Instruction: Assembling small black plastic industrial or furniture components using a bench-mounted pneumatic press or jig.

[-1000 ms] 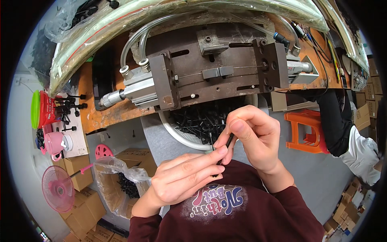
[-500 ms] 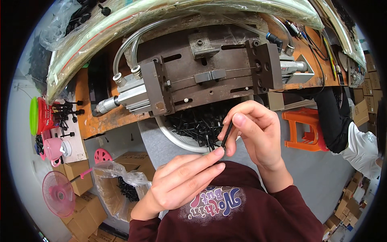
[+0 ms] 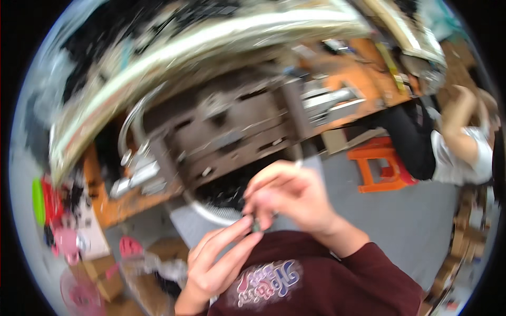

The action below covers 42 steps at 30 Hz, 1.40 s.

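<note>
The picture is blurred by motion. My right hand (image 3: pixel 290 197) is curled, its fingertips pinching a small dark part (image 3: pixel 256 225) above my chest. My left hand (image 3: pixel 219 258) lies below it with fingers stretched out, the fingertips touching the same small part. Behind both hands a white round basin (image 3: pixel 211 213) holds several small black pieces. Above it sits a grey metal press fixture (image 3: pixel 232 137) with cylinders and clear hoses on an orange wooden bench (image 3: pixel 113 208).
An orange plastic stool (image 3: pixel 382 168) stands at the right, with another person in dark and white clothes (image 3: pixel 448 147) beside it. Cardboard boxes (image 3: pixel 100 274), a clear plastic bag (image 3: pixel 163 268) and pink items (image 3: pixel 63 239) lie at the lower left. Grey floor (image 3: pixel 416 221) lies at the right.
The view has swung and blurred, so the press now leans toward the upper left. My hands have stayed together on the small part and sit lower in the picture.
</note>
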Each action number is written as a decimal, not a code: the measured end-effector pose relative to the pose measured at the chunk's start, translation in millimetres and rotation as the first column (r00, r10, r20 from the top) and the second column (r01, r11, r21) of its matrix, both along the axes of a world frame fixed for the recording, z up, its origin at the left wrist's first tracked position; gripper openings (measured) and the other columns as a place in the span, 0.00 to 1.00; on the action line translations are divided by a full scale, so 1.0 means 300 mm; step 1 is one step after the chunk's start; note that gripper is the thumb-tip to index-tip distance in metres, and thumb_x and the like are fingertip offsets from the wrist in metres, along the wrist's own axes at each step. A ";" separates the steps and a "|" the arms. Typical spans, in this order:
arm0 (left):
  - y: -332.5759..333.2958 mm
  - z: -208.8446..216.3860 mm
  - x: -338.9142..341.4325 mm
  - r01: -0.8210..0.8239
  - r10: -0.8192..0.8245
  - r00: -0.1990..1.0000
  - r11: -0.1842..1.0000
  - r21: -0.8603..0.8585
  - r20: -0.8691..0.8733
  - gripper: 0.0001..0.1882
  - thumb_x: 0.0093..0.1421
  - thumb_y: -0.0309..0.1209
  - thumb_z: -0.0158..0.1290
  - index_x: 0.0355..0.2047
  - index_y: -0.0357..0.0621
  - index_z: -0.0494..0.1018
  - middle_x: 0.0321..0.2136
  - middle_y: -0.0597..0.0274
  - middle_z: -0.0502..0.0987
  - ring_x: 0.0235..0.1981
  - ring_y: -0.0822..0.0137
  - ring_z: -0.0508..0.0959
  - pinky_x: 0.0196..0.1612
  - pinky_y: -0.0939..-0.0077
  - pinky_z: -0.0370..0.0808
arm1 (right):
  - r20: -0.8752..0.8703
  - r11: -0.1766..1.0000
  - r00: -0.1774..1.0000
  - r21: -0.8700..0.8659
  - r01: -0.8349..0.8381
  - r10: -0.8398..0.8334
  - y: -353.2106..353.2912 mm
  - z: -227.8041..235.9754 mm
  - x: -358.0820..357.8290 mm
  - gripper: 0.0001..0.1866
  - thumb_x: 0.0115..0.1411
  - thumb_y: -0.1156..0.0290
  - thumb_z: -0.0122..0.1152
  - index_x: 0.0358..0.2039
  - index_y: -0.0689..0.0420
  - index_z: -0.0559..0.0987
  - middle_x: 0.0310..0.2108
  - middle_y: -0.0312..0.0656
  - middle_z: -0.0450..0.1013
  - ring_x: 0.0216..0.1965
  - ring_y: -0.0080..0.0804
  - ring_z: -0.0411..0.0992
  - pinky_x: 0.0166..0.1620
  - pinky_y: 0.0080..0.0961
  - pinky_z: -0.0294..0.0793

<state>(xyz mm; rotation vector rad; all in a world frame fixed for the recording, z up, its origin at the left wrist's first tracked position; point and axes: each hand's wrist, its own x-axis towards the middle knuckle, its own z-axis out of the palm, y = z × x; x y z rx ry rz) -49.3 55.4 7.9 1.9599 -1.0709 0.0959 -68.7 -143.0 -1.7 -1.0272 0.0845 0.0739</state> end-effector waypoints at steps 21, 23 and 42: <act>-0.079 0.014 -0.058 0.048 -0.046 0.999 0.996 -0.075 0.029 0.15 0.48 0.12 0.62 0.38 0.31 0.79 0.47 0.48 0.75 0.43 0.57 0.79 0.44 0.71 0.78 | 0.119 0.996 0.990 0.045 0.077 -0.082 0.006 -0.044 -0.053 0.09 0.64 0.69 0.59 0.36 0.63 0.74 0.26 0.36 0.74 0.19 0.15 0.69 0.23 0.13 0.66; -0.087 0.011 -0.069 0.046 -0.046 0.999 0.995 -0.085 0.009 0.15 0.47 0.12 0.63 0.38 0.31 0.80 0.47 0.48 0.75 0.44 0.56 0.78 0.46 0.71 0.78 | 0.123 0.996 0.990 0.049 0.070 -0.075 -0.002 -0.050 -0.062 0.09 0.64 0.69 0.58 0.37 0.63 0.75 0.27 0.36 0.75 0.19 0.15 0.69 0.23 0.13 0.66; -0.072 -0.013 -0.072 0.018 -0.020 1.000 0.988 -0.154 -0.010 0.17 0.41 0.21 0.67 0.34 0.32 0.80 0.43 0.47 0.79 0.35 0.60 0.83 0.37 0.75 0.81 | 0.027 0.994 0.995 0.054 0.092 -0.094 -0.021 -0.014 -0.102 0.15 0.69 0.65 0.49 0.42 0.65 0.76 0.29 0.43 0.76 0.22 0.20 0.73 0.28 0.16 0.73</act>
